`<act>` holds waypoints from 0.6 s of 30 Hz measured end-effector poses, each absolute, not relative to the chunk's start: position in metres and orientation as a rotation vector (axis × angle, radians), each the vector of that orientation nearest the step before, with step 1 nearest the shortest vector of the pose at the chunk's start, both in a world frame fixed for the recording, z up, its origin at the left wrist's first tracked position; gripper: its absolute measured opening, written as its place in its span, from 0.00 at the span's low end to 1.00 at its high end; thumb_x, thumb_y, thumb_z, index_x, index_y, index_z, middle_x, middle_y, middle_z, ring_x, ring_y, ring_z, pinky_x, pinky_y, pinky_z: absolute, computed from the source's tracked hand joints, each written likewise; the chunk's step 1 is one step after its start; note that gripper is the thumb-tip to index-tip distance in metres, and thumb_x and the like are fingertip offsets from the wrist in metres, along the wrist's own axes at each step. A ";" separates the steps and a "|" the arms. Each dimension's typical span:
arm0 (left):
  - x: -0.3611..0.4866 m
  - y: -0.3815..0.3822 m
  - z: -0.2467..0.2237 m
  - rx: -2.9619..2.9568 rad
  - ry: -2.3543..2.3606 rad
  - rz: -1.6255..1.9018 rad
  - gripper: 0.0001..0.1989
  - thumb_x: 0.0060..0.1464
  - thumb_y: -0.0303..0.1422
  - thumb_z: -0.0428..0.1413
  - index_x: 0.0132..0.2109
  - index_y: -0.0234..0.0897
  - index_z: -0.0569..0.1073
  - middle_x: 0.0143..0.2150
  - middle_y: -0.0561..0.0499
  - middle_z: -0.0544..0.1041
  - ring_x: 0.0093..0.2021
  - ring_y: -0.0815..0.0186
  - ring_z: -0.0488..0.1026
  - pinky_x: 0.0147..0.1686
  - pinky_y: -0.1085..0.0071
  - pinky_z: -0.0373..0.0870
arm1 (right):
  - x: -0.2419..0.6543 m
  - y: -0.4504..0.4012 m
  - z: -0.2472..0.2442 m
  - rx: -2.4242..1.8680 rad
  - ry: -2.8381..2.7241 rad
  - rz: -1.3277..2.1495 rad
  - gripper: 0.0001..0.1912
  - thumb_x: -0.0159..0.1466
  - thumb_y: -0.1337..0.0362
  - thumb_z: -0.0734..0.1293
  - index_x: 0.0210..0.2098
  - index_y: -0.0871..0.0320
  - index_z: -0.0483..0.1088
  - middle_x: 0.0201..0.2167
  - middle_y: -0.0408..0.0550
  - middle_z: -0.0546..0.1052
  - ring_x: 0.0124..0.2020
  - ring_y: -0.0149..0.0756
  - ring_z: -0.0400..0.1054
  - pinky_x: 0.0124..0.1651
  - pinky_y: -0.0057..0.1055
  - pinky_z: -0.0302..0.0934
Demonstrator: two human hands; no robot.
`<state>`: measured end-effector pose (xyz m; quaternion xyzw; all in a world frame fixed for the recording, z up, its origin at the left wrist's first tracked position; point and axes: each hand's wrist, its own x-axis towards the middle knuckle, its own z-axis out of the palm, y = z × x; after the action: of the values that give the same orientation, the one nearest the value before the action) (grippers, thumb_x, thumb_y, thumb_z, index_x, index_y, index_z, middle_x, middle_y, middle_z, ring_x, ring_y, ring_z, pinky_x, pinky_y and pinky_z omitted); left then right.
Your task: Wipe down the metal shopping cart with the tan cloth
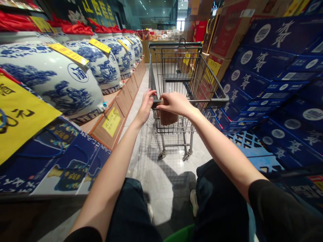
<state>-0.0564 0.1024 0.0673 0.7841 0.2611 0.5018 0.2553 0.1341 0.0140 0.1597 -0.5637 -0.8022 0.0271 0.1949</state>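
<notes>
Grey wire shopping cart point(181, 60), upright on its casters on the pale tile floor point(174, 191), directly ahead in the aisle, between blue-and-white porcelain jars point(80, 79) at left of frame and stacked dark-blue cartons point(264, 77) at right of frame. Left hand point(145, 107): grip clenched, fingers curled over the dark grey push bar point(212, 100). Right hand point(174, 103): grip closed over the same bar, just beside the left hand. Soft brown item point(168, 117) below the right hand, against the cart's rear wires; whether held or draped over the bar, not determinable from this view. Step in hand: both hands on the bar, cart in pushing position. Requirement in this position: both grips kept on the bar.
</notes>
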 end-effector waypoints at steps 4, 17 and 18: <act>-0.055 0.099 0.068 2.119 0.717 1.357 0.35 0.67 0.67 0.42 0.64 0.51 0.72 0.67 0.44 0.74 0.81 0.50 0.52 0.81 0.44 0.47 | 0.158 0.022 0.169 -1.442 -2.361 0.279 0.11 0.67 0.60 0.72 0.42 0.63 0.77 0.30 0.43 0.74 0.32 0.32 0.62 0.38 0.32 0.50; -0.049 0.093 0.070 2.015 0.680 1.361 0.39 0.66 0.69 0.41 0.66 0.49 0.70 0.70 0.44 0.71 0.80 0.50 0.55 0.81 0.46 0.48 | 0.151 0.024 0.183 -1.390 -2.218 0.241 0.16 0.70 0.60 0.70 0.27 0.59 0.70 0.26 0.40 0.66 0.30 0.29 0.53 0.37 0.34 0.47; -0.048 0.094 0.069 1.981 0.657 1.368 0.39 0.66 0.69 0.42 0.67 0.49 0.70 0.70 0.44 0.71 0.79 0.50 0.58 0.80 0.46 0.50 | 0.142 0.024 0.179 -1.423 -2.247 0.248 0.14 0.70 0.60 0.71 0.29 0.59 0.71 0.27 0.41 0.68 0.30 0.30 0.55 0.37 0.33 0.48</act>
<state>-0.0485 0.0940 0.0691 0.7527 0.2496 0.5199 0.3175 0.1421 0.0243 0.1787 -0.5180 -0.8181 0.0902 0.2329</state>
